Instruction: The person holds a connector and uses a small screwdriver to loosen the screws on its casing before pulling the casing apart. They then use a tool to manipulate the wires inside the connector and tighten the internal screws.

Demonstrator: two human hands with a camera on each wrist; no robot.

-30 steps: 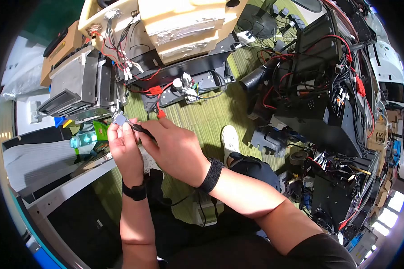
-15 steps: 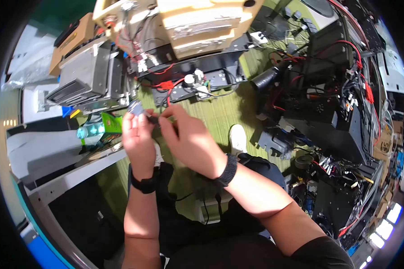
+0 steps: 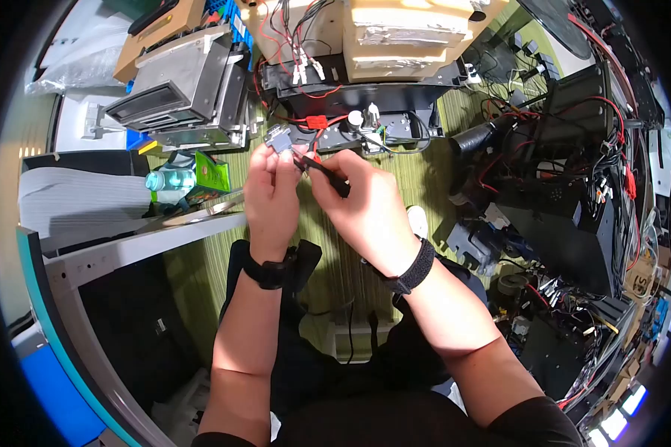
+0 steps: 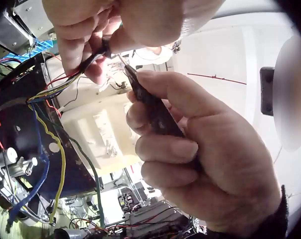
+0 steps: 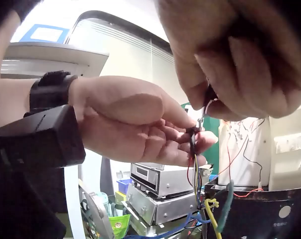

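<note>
My left hand [image 3: 272, 186] pinches a small grey connector [image 3: 279, 139] between thumb and fingers, just in front of the black base unit. From under those fingers runs a bundle of thin wires [image 4: 61, 89], among them yellow, blue and green ones with loose ends hanging. My right hand [image 3: 369, 201] grips a slim black-handled tool [image 4: 158, 112] with a narrow metal tip. In the right wrist view the tip comes right up to the left thumb and the top of the wire bundle [image 5: 196, 174]. The fingers hide part of the connector.
A black base unit with a red plug [image 3: 317, 121] lies ahead under a cream housing [image 3: 406, 37]. Stacked metal units [image 3: 175, 82] and a bottle [image 3: 170, 180] stand at left. Black equipment with cables [image 3: 559, 223] fills the right. A white frame bar [image 3: 149, 244] crosses lower left.
The head view has shifted, so both hands and the surroundings sit further right. Both hands have moved slightly farther forward, and the right hand still grips the tool beside the left.
</note>
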